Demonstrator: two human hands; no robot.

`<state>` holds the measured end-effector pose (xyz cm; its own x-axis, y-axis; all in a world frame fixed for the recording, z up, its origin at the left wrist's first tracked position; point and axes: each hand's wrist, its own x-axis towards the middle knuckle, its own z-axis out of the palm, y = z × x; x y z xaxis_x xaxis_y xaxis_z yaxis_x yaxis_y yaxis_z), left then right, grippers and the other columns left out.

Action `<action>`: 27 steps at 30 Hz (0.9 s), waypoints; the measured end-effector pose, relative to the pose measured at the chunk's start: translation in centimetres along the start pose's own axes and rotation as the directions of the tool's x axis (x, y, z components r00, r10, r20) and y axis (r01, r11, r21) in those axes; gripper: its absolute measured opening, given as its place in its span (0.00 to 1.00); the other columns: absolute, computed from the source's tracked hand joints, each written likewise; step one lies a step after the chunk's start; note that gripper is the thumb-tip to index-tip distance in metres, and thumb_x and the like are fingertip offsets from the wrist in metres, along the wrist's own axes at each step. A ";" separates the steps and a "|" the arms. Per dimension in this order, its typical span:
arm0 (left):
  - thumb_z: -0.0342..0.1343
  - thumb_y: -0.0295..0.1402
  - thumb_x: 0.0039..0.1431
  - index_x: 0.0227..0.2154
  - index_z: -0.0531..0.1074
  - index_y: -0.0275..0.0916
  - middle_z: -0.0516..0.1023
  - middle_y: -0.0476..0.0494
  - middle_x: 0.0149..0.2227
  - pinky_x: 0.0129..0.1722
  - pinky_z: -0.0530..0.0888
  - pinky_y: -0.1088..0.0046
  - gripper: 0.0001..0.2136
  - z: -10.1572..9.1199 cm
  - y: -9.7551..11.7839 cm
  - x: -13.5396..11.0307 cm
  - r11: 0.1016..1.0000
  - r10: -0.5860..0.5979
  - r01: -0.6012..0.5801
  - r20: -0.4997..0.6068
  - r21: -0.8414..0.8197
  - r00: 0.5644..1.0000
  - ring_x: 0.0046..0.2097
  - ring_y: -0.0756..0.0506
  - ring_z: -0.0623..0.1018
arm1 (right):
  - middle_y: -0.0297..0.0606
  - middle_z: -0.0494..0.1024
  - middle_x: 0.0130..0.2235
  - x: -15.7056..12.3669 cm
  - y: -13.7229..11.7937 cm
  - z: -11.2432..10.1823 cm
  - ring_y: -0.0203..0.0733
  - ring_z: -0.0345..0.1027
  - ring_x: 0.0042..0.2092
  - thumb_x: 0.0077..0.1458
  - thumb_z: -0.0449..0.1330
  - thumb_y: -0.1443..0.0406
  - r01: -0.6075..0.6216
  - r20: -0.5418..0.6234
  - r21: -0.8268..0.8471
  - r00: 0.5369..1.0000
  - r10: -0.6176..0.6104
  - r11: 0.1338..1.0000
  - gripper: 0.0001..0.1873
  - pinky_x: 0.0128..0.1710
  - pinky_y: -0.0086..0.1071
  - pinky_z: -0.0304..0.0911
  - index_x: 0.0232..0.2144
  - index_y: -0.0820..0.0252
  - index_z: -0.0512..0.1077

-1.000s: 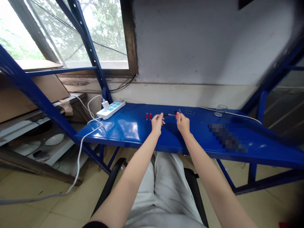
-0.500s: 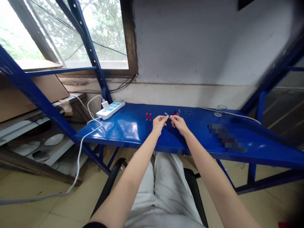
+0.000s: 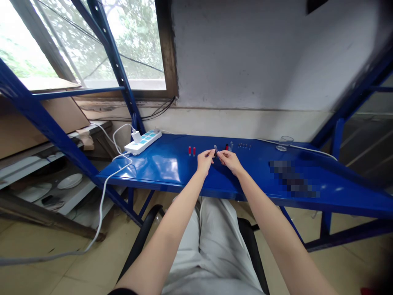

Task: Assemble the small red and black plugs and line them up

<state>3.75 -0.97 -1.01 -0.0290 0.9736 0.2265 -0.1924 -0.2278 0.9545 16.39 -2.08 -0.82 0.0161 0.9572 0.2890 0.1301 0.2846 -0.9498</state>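
In front of me, above the blue table (image 3: 166, 176), my hands meet around a small clear tube-like piece (image 3: 215, 147). My left hand (image 3: 205, 160) pinches it from the left with thumb and fingertips. From the other side my right hand (image 3: 231, 160) has its fingers closed on the lower part, which is mostly hidden. Just beyond the right hand are a dark red-and-black tube (image 3: 226, 146) and some clear tube pieces (image 3: 231, 145). Two red tubes with pale lower ends, a left one (image 3: 189, 151) and a right one (image 3: 194, 151), stand left of my left hand.
Several tiny metallic parts (image 3: 245, 146) lie in a row to the back right. Farther right stands a clear glass (image 3: 285, 142), with a blurred-out dark object (image 3: 293, 179) in front. A white power strip (image 3: 143, 142) with cables occupies the table's left end.
The clear tube-like piece has turned from leaning left to nearly upright between my fingers. My right fingers have shifted slightly left, closer to the left hand.
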 end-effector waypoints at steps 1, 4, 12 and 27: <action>0.58 0.41 0.48 0.30 0.75 0.34 0.70 0.50 0.22 0.19 0.60 0.78 0.14 0.0 0.0 0.0 1.000 -0.001 0.001 -0.001 0.007 1.000 0.17 0.57 0.64 | 0.28 0.62 0.18 0.0 0.1 0.0 0.29 0.51 0.19 0.39 0.60 0.44 0.006 -0.004 -0.025 1.000 -0.006 1.000 0.25 0.19 0.27 0.50 0.25 0.61 0.69; 0.58 0.41 0.48 0.30 0.74 0.34 0.70 0.50 0.22 0.19 0.60 0.78 0.14 0.0 -0.1 0.1 1.000 -0.003 0.003 0.003 0.007 1.000 0.17 0.57 0.64 | 0.29 0.65 0.19 0.0 0.2 -0.1 0.30 0.54 0.20 0.40 0.60 0.44 0.026 0.002 -0.086 1.000 -0.026 0.996 0.25 0.20 0.27 0.52 0.26 0.61 0.70; 0.58 0.42 0.48 0.28 0.73 0.35 0.66 0.53 0.20 0.18 0.59 0.79 0.13 0.0 0.1 -0.1 0.998 -0.031 0.032 0.025 -0.055 0.999 0.17 0.57 0.63 | 0.33 0.71 0.23 -0.2 -0.4 0.1 0.32 0.58 0.21 0.38 0.62 0.47 0.027 0.048 -0.102 0.999 -0.022 0.994 0.24 0.24 0.30 0.58 0.27 0.61 0.70; 0.54 0.35 0.51 0.30 0.72 0.35 0.66 0.53 0.19 0.17 0.57 0.79 0.08 0.0 0.4 -0.3 0.990 -0.096 0.100 0.043 -0.095 0.994 0.15 0.57 0.63 | 0.36 0.72 0.22 0.4 0.9 -1.0 0.37 0.63 0.25 0.41 0.60 0.52 0.111 -0.013 -0.331 0.992 -0.123 0.937 0.16 0.27 0.31 0.59 0.21 0.60 0.68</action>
<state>3.63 -1.39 -0.68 0.0317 0.9893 0.1421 -0.2869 -0.1272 0.9495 17.49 -1.52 -1.47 0.0126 0.9143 0.4048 0.4523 0.3558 -0.8178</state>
